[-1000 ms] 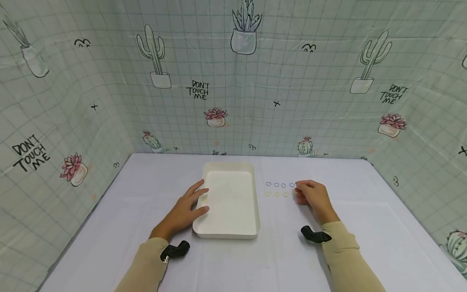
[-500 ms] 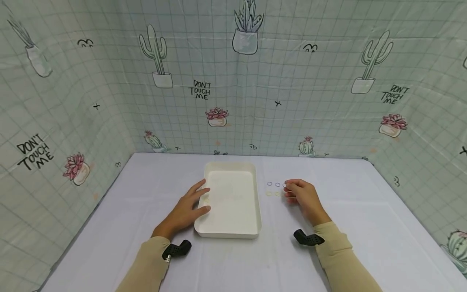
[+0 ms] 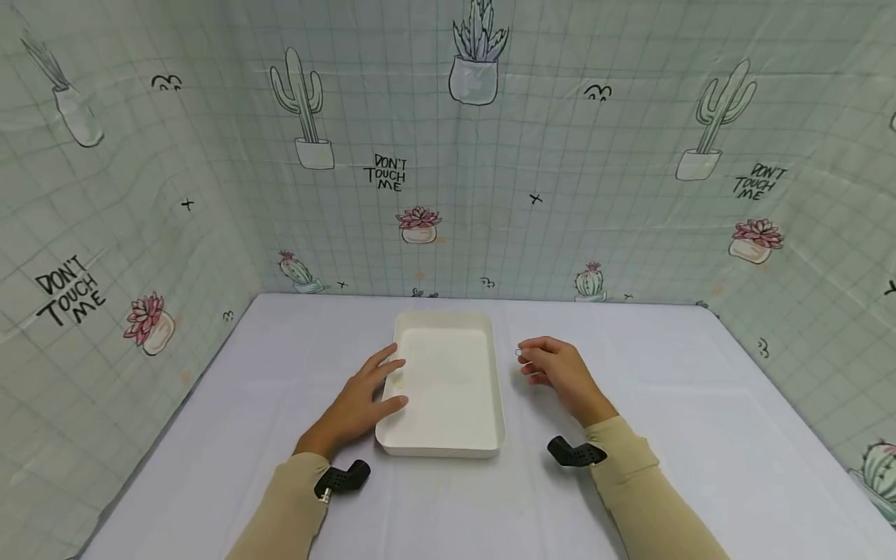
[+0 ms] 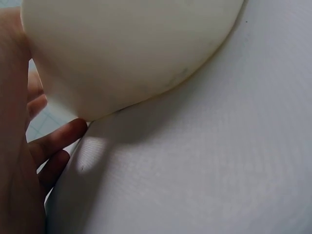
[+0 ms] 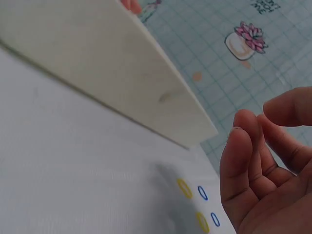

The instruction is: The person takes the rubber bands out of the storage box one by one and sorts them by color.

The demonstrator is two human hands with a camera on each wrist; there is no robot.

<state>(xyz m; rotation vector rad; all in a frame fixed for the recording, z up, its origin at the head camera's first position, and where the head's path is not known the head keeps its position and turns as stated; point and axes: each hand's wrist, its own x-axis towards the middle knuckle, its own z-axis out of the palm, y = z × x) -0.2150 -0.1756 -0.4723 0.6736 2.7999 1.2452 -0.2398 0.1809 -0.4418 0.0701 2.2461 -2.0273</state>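
Note:
A white rectangular tray [image 3: 448,447] lies mid-table. My left hand [image 3: 381,383] rests flat against its left rim, fingers straight; the left wrist view shows the tray's [image 4: 131,53] rounded corner beside the fingers [image 4: 56,139]. My right hand [image 3: 542,364] hovers just right of the tray with loosely curled fingers and nothing seen in them. One small blue ring [image 3: 519,352] peeks out at its fingertips. In the right wrist view, the right hand [image 5: 263,161] hangs above two yellow rings [image 5: 184,188] and two blue rings [image 5: 202,193] lying on the cloth beside the tray's wall [image 5: 97,78].
A white cloth covers the table [image 3: 700,420]. Cactus-print sheets [image 3: 490,155] wall it in at the back and both sides. Black camera mounts sit on the left wrist [image 3: 339,480] and the right wrist [image 3: 570,453].
My right hand has slid left along the rows of rings toward the tray, covering most of them. The left hand has stayed on the tray's rim.

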